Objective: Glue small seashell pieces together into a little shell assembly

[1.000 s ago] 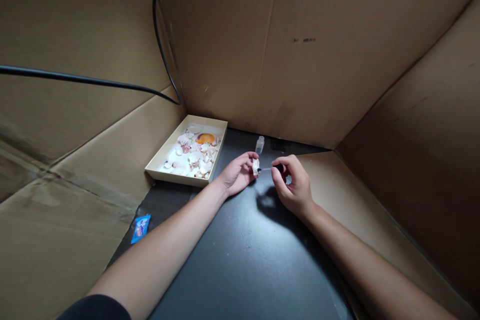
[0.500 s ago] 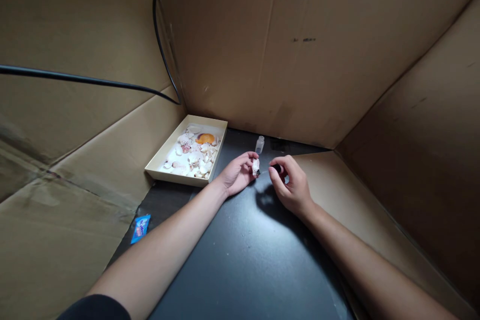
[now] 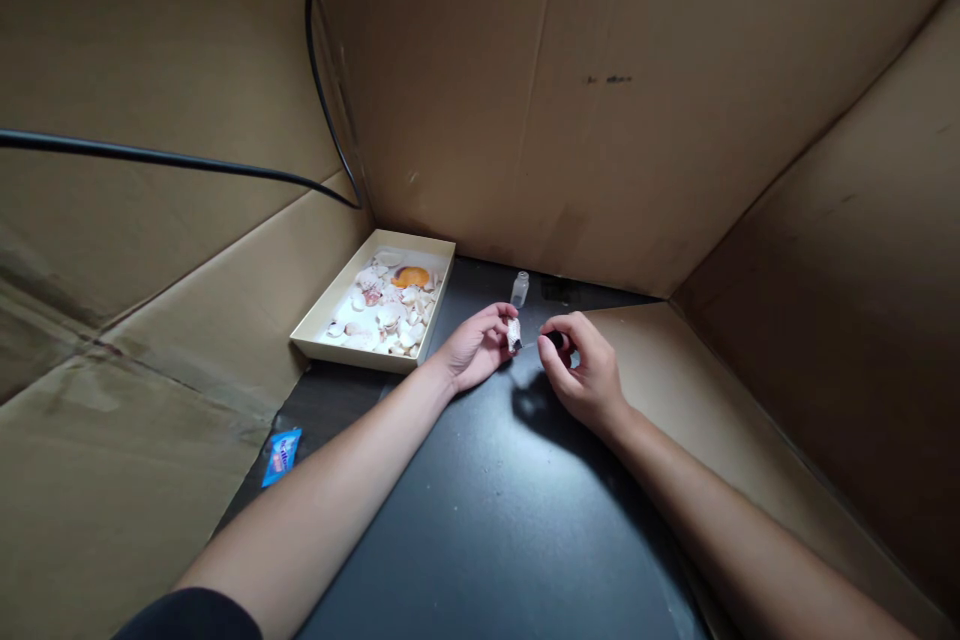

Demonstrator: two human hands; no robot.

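My left hand [image 3: 476, 352] is closed, its fingertips pinching a small whitish, speckled shell [image 3: 514, 332] with a dark patch at its lower end. Just to the right, the curled fingers of my right hand [image 3: 589, 372] grip a black bottle cap [image 3: 555, 338]. A thin, pale stem extends from the cap toward the shell's dark end; whether its tip touches cannot be made out. Behind the shell stands a small clear glass bottle [image 3: 520, 289], uncapped, with something dark showing low in it.
A shallow cream box [image 3: 352, 356] of shells, one of them orange, sits at the back left. Near my left forearm lies a blue packet [image 3: 281, 457]. Cardboard walls [image 3: 465, 120] surround the dark table [image 3: 465, 520]. A black cable [image 3: 187, 160] hangs at upper left.
The shell has shifted very slightly to the right in my left fingers. The cap in my right hand has tipped a little, and its stem shows more clearly. Bottle and box stay put.
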